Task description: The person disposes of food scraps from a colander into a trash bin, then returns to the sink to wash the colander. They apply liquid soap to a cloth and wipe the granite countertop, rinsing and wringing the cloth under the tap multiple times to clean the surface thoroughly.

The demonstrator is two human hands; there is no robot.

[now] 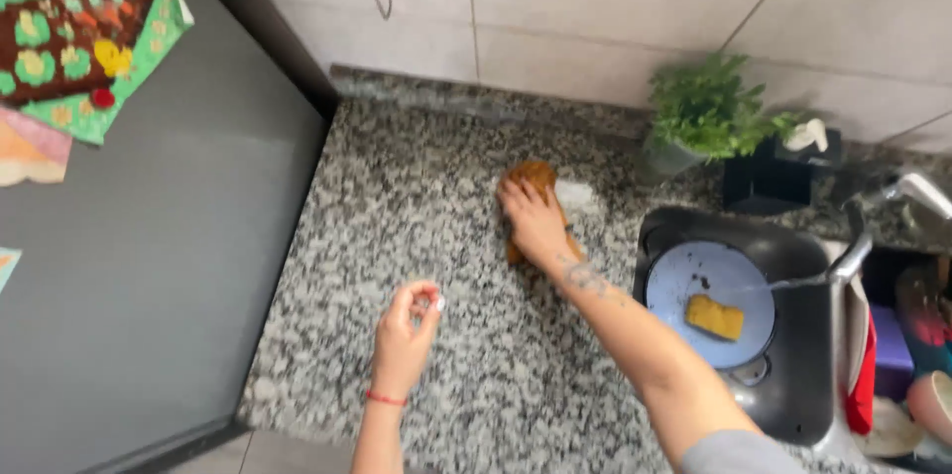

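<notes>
My right hand (533, 221) lies flat on an orange-brown cloth (534, 177), pressing it onto the speckled granite counter (416, 236) near the back wall. A wet streak shines just right of the cloth. My left hand (405, 335) hovers over the counter's front part with fingertips pinched together; nothing shows in it. A red band circles that wrist.
A black sink (793, 375) at right holds a pale blue plate (694, 276) with a yellow sponge (715, 316) under a running tap (858, 256). A potted green plant (709, 117) and black box stand at the back. A grey fridge side (149, 266) with colourful drawings is at left.
</notes>
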